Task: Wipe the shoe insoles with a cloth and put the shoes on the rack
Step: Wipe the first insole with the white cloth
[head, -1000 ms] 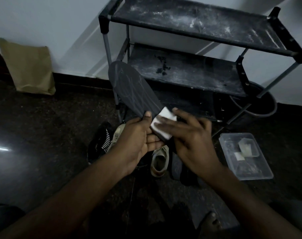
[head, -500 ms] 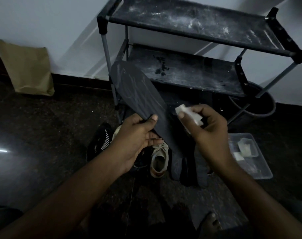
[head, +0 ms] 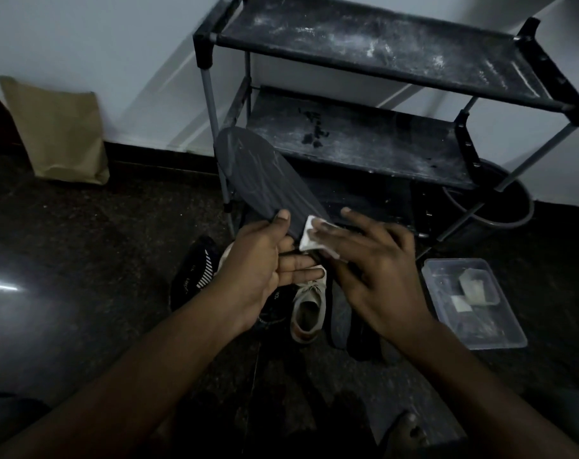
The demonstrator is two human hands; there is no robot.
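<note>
Insole (head: 261,180), dark, held above the floor; its long axis runs from the heel end at the hands up and leftward to a free toe end by the rack (head: 380,54). Left hand (head: 265,270) pinches the heel end, thumb on top and fingers beneath. Right hand (head: 374,270) presses the white cloth (head: 309,238) flat onto the surface just beside that thumb; whether its own thumb hooks beneath is unclear in the dim view. The next stroke probably runs toeward, away from the grip.
</note>
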